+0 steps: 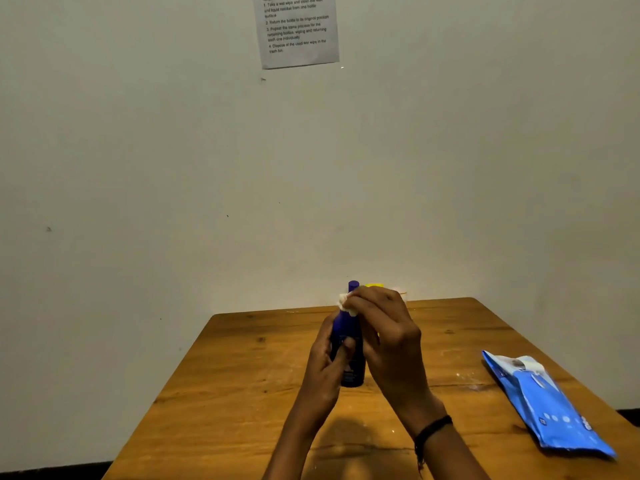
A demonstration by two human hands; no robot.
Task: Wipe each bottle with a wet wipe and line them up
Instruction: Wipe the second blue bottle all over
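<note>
The blue bottle is held upright over the middle of the wooden surface; whether its base rests on the wood or is lifted a little cannot be told. Its body is gripped by the left hand, whose fingers are curled round it from the left side. A crumpled white wet wipe is pinched in the closed fingers of the right hand and is pressed against the neck of the bottle, just below the cap. By this it is judged that the wiping of this bottle is in progress and that the upper part is being cleaned; how much of the body is already wiped is not shown. Behind the right hand, near the far edge and the wall, a yellow cap and a pale object are seen in part; they are probably other bottles, but this cannot be confirmed because they are mostly hidden. No finished row can be recognised, so the lining up is judged to be mostly left, together with the wiping of the hidden ones if it is not done. In count: one blue bottle in the hands, one yellow-capped thing, one pale thing, one wet wipe in use, and one blue pack of wipes, which lies flat at the right side, well apart from the hands. One printed sheet is fixed on the wall above.
</note>
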